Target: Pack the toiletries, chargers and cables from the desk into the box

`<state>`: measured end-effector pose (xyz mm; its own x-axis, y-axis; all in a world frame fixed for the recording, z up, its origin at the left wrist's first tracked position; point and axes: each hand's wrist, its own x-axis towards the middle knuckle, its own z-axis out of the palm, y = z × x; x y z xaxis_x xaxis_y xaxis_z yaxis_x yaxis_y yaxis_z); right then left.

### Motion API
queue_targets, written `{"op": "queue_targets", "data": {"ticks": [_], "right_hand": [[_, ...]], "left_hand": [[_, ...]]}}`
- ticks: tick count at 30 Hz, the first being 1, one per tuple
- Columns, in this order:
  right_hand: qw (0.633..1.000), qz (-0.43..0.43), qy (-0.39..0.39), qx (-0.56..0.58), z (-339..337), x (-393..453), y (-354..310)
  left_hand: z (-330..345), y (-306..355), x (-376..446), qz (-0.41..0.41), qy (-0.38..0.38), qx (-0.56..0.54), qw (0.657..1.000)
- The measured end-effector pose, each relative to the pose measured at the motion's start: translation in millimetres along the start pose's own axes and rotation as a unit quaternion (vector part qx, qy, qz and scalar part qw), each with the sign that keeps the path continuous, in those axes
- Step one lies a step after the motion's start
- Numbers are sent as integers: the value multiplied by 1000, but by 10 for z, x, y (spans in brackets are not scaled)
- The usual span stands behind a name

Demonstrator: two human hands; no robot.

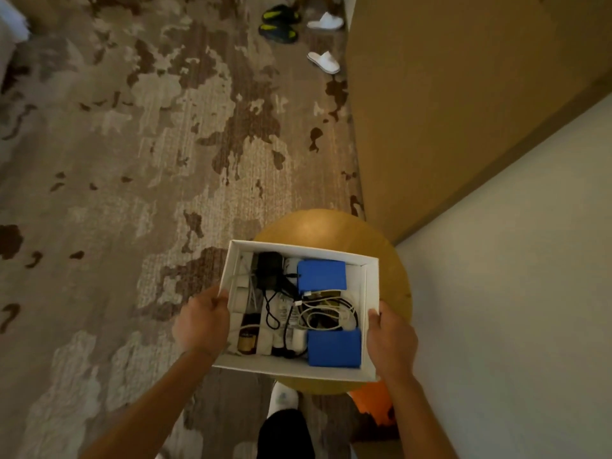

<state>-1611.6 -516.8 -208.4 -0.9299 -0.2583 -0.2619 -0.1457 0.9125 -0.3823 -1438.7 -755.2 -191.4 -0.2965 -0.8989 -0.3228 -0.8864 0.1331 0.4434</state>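
A white open box [371, 286] is held level over a round wooden stool [331, 226]. My left hand [203, 321] grips its left wall and my right hand [390, 341] grips its right wall. Inside lie two blue packs [321, 275], a black charger [270, 265] with black cable, coiled white cables [326, 313], a small brown bottle [247, 337] and white toiletry bottles [298, 337].
Patterned brown carpet [149, 160] spreads to the left and ahead. A tall wooden cabinet [447, 111] and a pale wall [513, 293] stand on the right. White slippers [324, 61] and dark sandals [280, 24] lie far ahead. An orange object [374, 405] sits by my foot.
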Motion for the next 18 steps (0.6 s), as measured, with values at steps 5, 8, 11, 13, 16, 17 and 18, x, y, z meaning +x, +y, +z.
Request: {"op": "queue_targets", "data": {"ticks": [5, 8, 11, 13, 16, 17, 18], "right_hand": [[1000, 21, -1, -9, 233, 432, 246], [999, 33, -17, -26, 363, 602, 409], [998, 39, -26, -52, 436, 726, 529], [997, 37, -28, -56, 482, 772, 594], [997, 43, -27, -56, 545, 802, 636], [997, 44, -23, -51, 545, 802, 626], [998, 42, -16, -44, 548, 814, 625]], "left_hand": [[497, 157, 315, 20, -35, 26, 999], [746, 188, 432, 29, -33, 32, 999], [906, 227, 481, 36, -44, 34, 998], [968, 244, 514, 43, -53, 31, 997], [1026, 273, 552, 53, -65, 37, 996], [1015, 310, 547, 50, -66, 45, 996], [1036, 310, 571, 50, -61, 48, 996]]}}
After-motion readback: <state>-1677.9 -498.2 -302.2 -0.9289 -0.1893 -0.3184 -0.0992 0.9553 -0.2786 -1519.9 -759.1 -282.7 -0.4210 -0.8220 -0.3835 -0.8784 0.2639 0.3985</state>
